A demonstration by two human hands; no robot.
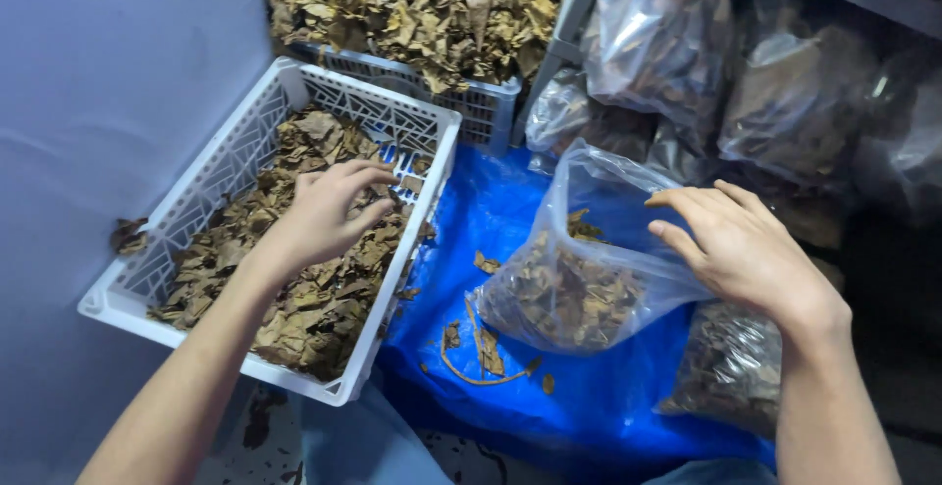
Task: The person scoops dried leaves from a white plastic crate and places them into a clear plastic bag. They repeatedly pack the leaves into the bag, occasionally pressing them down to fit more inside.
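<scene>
My left hand reaches into a white slatted plastic crate, fingers curled over the dried brown leaves that fill it. My right hand rests on the rim of a clear plastic bag, holding its mouth open. The bag lies on a blue plastic sheet and is partly filled with the same dried leaves. A few loose leaf pieces lie on the sheet in front of the bag.
A second white crate, heaped with dried leaves, stands behind the first. Several filled clear bags are stacked at the back right by a metal shelf leg. Another filled bag lies under my right forearm. A grey wall is on the left.
</scene>
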